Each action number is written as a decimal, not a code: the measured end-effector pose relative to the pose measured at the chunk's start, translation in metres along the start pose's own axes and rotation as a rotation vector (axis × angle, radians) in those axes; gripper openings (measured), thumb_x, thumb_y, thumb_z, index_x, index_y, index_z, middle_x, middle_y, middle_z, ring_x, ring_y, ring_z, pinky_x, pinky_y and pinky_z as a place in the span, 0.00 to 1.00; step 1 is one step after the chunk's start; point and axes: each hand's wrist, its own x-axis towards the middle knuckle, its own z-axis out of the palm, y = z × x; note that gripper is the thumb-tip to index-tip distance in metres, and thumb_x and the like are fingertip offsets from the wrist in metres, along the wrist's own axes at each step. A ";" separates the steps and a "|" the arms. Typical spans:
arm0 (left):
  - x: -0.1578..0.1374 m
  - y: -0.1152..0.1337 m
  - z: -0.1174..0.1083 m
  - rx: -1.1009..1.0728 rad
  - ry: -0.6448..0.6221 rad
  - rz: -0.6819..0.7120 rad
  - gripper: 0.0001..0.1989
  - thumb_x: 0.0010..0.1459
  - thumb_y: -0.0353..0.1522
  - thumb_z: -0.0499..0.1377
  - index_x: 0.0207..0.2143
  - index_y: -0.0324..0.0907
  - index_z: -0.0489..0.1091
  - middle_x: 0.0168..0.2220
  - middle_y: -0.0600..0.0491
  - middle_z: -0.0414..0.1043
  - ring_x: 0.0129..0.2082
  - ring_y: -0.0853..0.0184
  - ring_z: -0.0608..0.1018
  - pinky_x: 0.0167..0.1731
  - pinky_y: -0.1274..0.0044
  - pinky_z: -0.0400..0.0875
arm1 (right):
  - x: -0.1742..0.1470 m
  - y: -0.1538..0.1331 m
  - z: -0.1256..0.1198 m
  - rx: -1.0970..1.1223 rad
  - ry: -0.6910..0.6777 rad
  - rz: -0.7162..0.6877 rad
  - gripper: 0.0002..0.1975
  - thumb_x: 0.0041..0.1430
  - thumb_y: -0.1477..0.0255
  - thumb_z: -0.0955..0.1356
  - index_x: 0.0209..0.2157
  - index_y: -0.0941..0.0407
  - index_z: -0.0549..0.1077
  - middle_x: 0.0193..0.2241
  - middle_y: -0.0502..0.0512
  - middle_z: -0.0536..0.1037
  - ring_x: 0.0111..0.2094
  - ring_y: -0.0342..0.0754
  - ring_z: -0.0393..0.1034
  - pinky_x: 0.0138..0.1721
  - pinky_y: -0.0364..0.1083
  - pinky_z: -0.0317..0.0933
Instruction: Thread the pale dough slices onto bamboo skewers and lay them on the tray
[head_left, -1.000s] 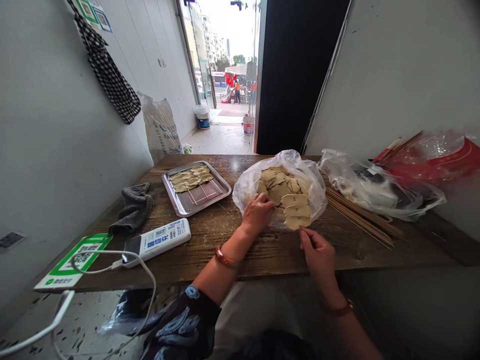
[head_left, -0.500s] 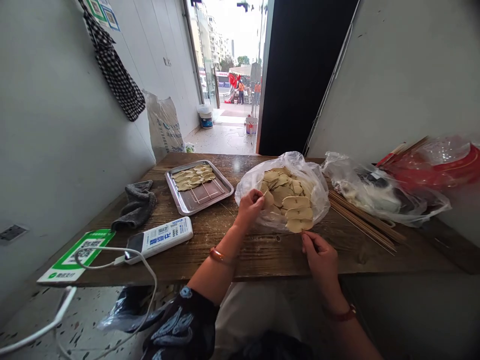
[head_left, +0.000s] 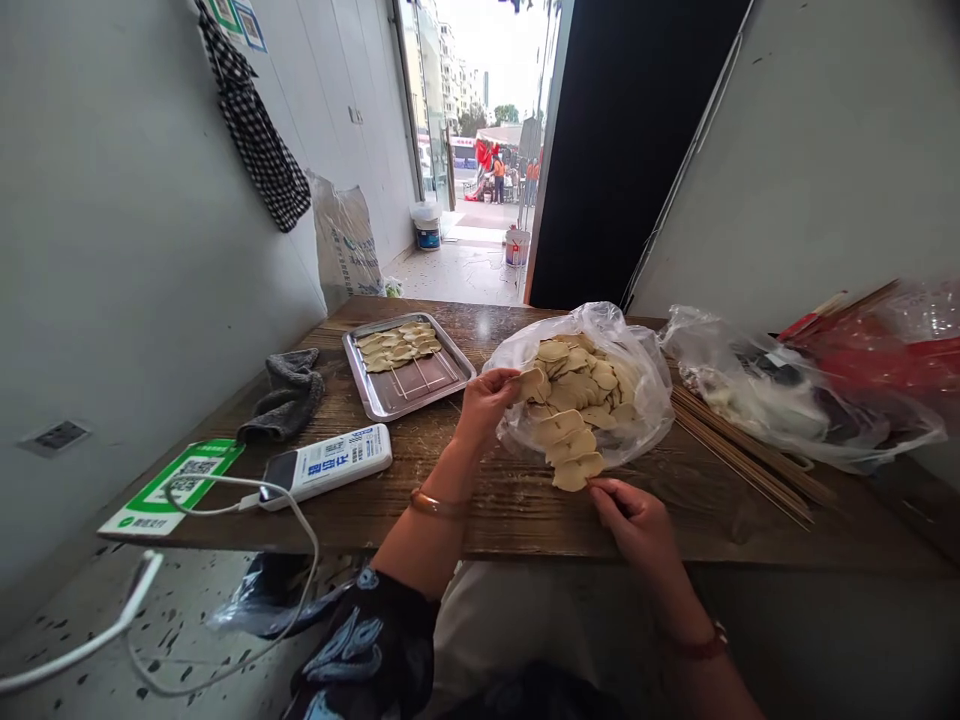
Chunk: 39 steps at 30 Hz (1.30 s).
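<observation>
- Slices [head_left: 577, 385]: pale beige-yellow.
- Surface [head_left: 525, 515]: dark brown, streaked grain.
- Hanging cloth [head_left: 259, 135]: black-and-white check.
- Towel [head_left: 281, 400]: dark grey.
- Sleeve [head_left: 367, 640]: black, blue swirled motifs.

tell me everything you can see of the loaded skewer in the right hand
The loaded skewer carries three thin, pale tan, roughly oval slices, overlapping in a row. They hide most of it; only a short near end shows, pinched between the right hand's thumb and fingers. It slants away up and to the left, at the near side of the clear plastic bag; whether it touches the bag is hard to tell.
</observation>
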 end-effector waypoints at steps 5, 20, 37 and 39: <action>0.000 0.006 -0.001 0.052 0.012 0.069 0.12 0.42 0.34 0.66 0.31 0.37 0.76 0.21 0.57 0.69 0.20 0.77 0.64 0.21 0.82 0.57 | 0.000 -0.001 -0.001 -0.025 -0.012 -0.020 0.15 0.58 0.61 0.66 0.34 0.56 0.81 0.27 0.55 0.80 0.28 0.50 0.74 0.27 0.43 0.66; -0.002 0.008 0.003 0.074 0.010 0.039 0.12 0.42 0.33 0.66 0.30 0.37 0.74 0.24 0.55 0.72 0.23 0.74 0.69 0.25 0.81 0.63 | 0.002 0.000 0.002 -0.051 -0.041 -0.069 0.13 0.59 0.63 0.66 0.34 0.55 0.80 0.34 0.56 0.83 0.36 0.54 0.77 0.38 0.49 0.68; -0.003 -0.001 0.007 0.139 -0.030 0.037 0.10 0.40 0.32 0.67 0.28 0.38 0.76 0.24 0.55 0.73 0.24 0.72 0.72 0.27 0.80 0.65 | 0.003 -0.006 0.004 -0.097 -0.022 -0.101 0.14 0.61 0.64 0.64 0.35 0.54 0.80 0.34 0.56 0.83 0.35 0.54 0.77 0.37 0.48 0.69; -0.004 -0.002 0.008 0.148 -0.041 0.021 0.10 0.40 0.32 0.67 0.29 0.38 0.75 0.24 0.55 0.73 0.24 0.72 0.72 0.26 0.80 0.64 | 0.004 -0.006 0.004 -0.102 -0.011 -0.106 0.13 0.60 0.64 0.65 0.35 0.54 0.80 0.33 0.55 0.83 0.34 0.53 0.77 0.36 0.47 0.69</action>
